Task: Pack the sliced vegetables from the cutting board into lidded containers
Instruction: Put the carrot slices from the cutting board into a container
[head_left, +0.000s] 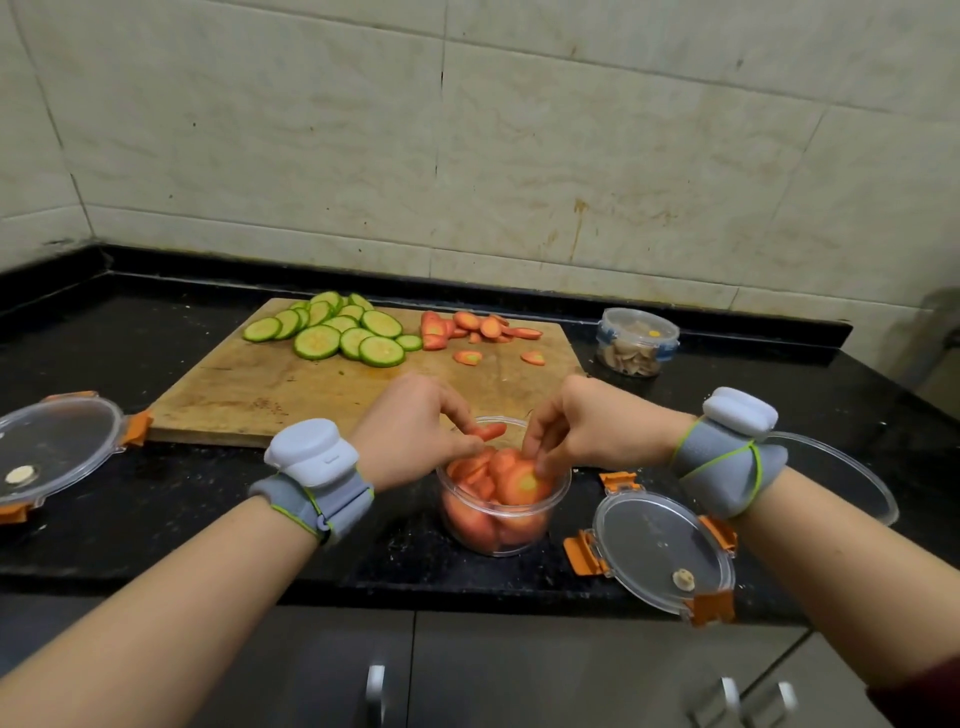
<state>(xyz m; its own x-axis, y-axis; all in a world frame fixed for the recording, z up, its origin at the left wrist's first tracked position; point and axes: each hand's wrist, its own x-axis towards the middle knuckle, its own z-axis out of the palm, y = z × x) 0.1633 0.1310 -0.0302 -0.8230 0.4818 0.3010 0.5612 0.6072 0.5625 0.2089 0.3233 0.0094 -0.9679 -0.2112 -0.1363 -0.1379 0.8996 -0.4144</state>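
Though the black stone counter (156, 493) spreads wide, a worn wooden cutting board (291, 395) on it carries round green cucumber slices (337, 332) and a few orange carrot slices (467, 327). Just before it stands a clear round plastic container (498, 535) heaped with carrot, a clear orange-clipped lid (660, 545) lying to its right. Above, the left hand (415, 431) pinches one carrot piece (491, 430); the right hand (582, 431) grips the topmost slice (524, 486) with curled fingertips.
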